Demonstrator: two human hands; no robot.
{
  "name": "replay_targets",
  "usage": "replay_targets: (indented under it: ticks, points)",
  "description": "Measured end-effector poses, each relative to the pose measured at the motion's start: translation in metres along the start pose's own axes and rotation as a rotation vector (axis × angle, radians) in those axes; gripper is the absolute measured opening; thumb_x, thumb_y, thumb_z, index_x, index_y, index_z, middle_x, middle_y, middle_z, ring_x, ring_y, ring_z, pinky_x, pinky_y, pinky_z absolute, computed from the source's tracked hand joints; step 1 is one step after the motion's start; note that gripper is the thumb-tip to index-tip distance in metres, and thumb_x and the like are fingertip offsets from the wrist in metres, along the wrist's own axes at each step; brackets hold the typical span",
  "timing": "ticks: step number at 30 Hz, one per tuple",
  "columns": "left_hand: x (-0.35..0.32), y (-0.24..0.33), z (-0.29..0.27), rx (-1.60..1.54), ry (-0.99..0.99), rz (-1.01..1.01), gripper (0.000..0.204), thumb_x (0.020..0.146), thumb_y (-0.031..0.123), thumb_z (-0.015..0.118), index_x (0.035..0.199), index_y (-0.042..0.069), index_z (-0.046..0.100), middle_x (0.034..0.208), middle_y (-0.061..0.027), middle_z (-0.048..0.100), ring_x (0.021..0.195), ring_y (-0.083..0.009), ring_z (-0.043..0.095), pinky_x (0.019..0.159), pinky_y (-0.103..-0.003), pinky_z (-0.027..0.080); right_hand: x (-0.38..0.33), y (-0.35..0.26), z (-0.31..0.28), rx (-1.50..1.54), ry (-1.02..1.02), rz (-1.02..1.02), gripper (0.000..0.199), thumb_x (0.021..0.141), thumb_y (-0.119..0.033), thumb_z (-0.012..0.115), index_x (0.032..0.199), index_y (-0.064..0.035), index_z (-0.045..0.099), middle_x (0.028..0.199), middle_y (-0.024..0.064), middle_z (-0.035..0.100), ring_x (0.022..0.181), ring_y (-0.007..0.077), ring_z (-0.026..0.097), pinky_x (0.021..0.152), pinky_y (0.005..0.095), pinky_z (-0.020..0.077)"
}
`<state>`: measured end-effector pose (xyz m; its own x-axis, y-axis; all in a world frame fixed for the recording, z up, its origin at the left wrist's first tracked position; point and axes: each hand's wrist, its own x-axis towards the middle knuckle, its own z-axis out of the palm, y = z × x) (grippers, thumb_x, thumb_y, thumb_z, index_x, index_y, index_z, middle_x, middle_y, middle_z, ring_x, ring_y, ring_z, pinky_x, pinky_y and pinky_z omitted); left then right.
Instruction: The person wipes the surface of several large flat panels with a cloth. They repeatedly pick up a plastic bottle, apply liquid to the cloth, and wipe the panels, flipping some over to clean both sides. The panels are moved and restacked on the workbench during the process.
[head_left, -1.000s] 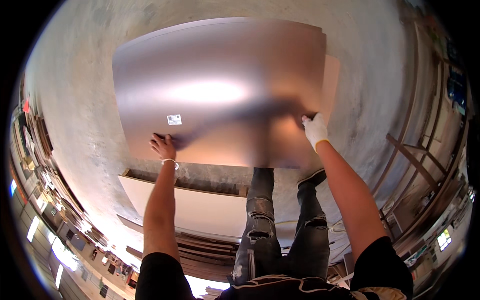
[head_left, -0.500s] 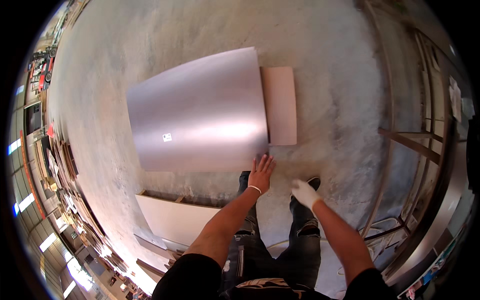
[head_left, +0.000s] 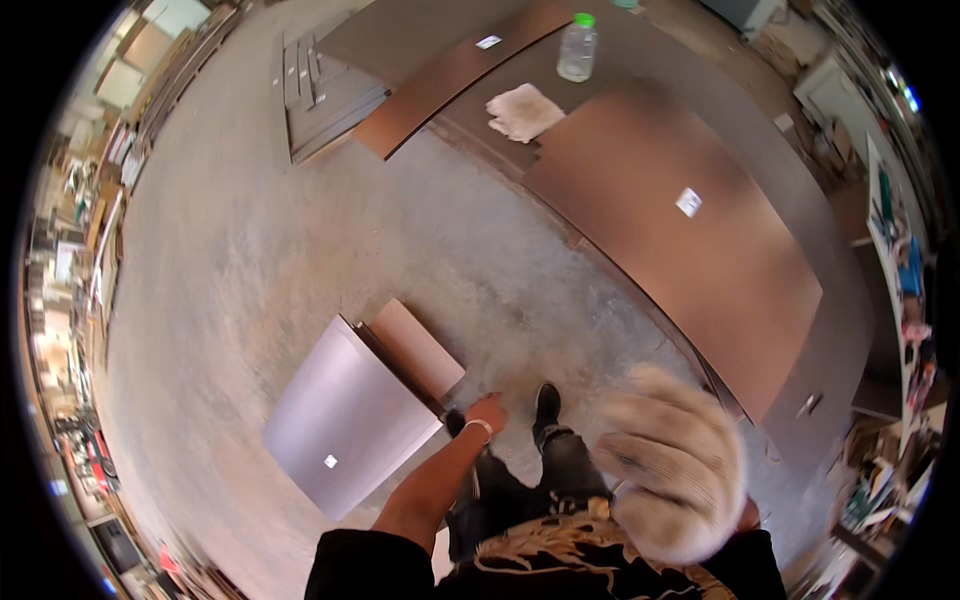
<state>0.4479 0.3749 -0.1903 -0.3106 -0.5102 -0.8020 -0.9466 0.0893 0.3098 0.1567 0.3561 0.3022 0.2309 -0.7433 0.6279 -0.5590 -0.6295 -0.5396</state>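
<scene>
My left hand [head_left: 487, 412], bare with a white band at the wrist, hangs beside the near corner of a silvery panel [head_left: 350, 415]. Its fingers look loose and hold nothing that I can see. The panel lies low over the floor and bears a small white label [head_left: 330, 461]. From under its right side sticks out a tan board [head_left: 418, 350]. My right hand [head_left: 680, 470] wears a pale work glove and is raised close in front of me. Motion smears its fingers, and nothing shows in them.
A dark worktable [head_left: 690, 75] stands ahead to the right. On it lie a large brown sheet [head_left: 670, 250], a white glove [head_left: 524, 112] and a bottle with a green cap [head_left: 577, 52]. A long brown strip [head_left: 450, 80] lies further left, near stacked grey sheets [head_left: 325, 95].
My view has swung right, bringing the worktable in and shifting the silvery panel to lower left. My left hand has come off the panel's corner. The gloved right hand has risen toward me.
</scene>
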Motion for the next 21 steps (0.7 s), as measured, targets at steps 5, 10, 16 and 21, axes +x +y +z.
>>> replay_targets:
  ticks: [5, 10, 16, 21]
  points:
    - [-0.024, 0.135, -0.053, 0.126, 0.11, 0.327, 0.05, 0.095, 0.031, 0.058, 0.138, 0.006, 0.061, 0.129, -0.0237, 0.069, 0.117, -0.0418, 0.066, 0.102, -0.05, 0.052, 0.007, -0.091, -0.132, -0.486, -0.131, 0.215, 0.035, 0.066, -0.028, 0.069, 0.093, -0.0111, 0.056, 0.096, 0.0135, 0.068, 0.095, 0.0344, 0.072, 0.095, 0.0642, 0.0568]
    - [-0.002, 0.238, -0.116, -0.148, 0.411, 0.47, 0.042, 0.094, 0.024, 0.063, 0.132, 0.006, 0.062, 0.121, -0.0206, 0.072, 0.111, -0.0416, 0.068, 0.099, -0.051, 0.053, 0.022, -0.119, -0.161, -0.735, -0.2, 0.142, 0.033, 0.064, -0.023, 0.069, 0.092, -0.0094, 0.058, 0.098, 0.0137, 0.068, 0.099, 0.0354, 0.071, 0.098, 0.0617, 0.055]
    - [0.124, 0.213, -0.244, -0.965, 0.507, 0.242, 0.069, 0.098, 0.026, 0.068, 0.155, -0.002, 0.038, 0.132, -0.0196, 0.066, 0.116, -0.0351, 0.066, 0.1, -0.044, 0.052, 0.059, -0.087, -0.168, -0.826, -0.256, 0.132, 0.032, 0.062, -0.017, 0.069, 0.091, -0.0074, 0.06, 0.101, 0.0138, 0.069, 0.105, 0.0366, 0.069, 0.102, 0.0586, 0.0528]
    - [0.17, 0.258, -0.34, -0.764, 0.636, 0.265, 0.078, 0.098, 0.026, 0.071, 0.161, 0.005, 0.031, 0.131, -0.0179, 0.062, 0.091, -0.0231, 0.07, 0.078, -0.037, 0.057, 0.087, -0.047, -0.173, -0.954, -0.241, 0.262, 0.031, 0.061, -0.012, 0.069, 0.09, -0.0058, 0.061, 0.103, 0.0139, 0.069, 0.109, 0.0376, 0.067, 0.106, 0.056, 0.051]
